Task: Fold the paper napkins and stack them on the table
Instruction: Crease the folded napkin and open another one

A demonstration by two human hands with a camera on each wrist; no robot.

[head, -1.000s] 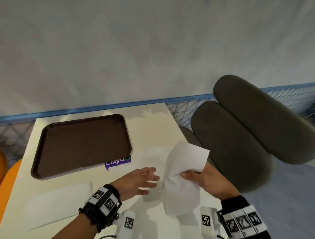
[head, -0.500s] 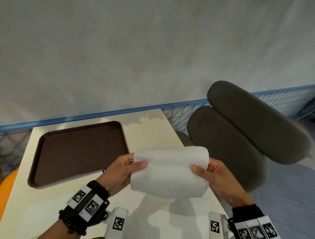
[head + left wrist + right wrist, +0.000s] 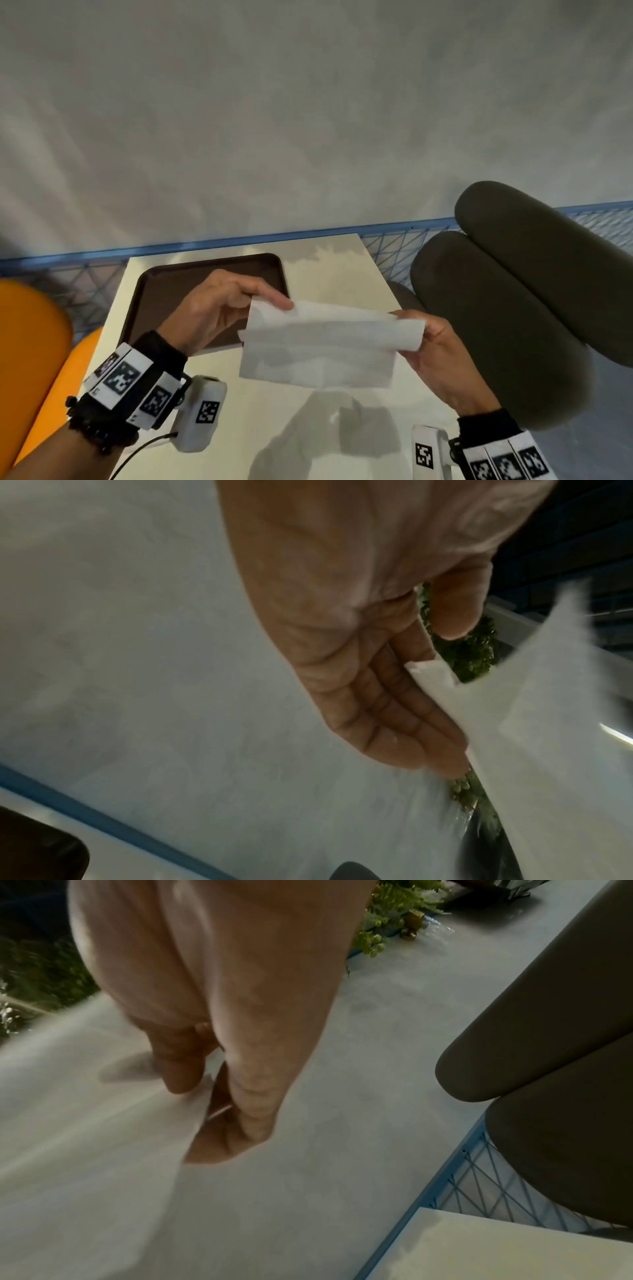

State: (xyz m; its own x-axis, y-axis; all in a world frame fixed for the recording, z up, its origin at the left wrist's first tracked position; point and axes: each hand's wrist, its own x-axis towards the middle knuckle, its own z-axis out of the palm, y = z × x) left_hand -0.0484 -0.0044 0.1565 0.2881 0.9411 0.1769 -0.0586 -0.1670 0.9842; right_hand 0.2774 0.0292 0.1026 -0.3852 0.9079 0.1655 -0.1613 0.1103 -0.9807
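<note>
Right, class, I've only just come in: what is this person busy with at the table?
A person is folding a white paper napkin in the air above a pale table. The left hand pinches its left end and the right hand pinches its right end, holding it stretched between them. A dark brown tray lies on the table behind the left hand. No folded stack is visible.

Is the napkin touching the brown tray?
Apart. In the head view both hands, the left hand and the right hand, hold the napkin up in the air, beside the brown tray, with its shadow on the table below.
</note>
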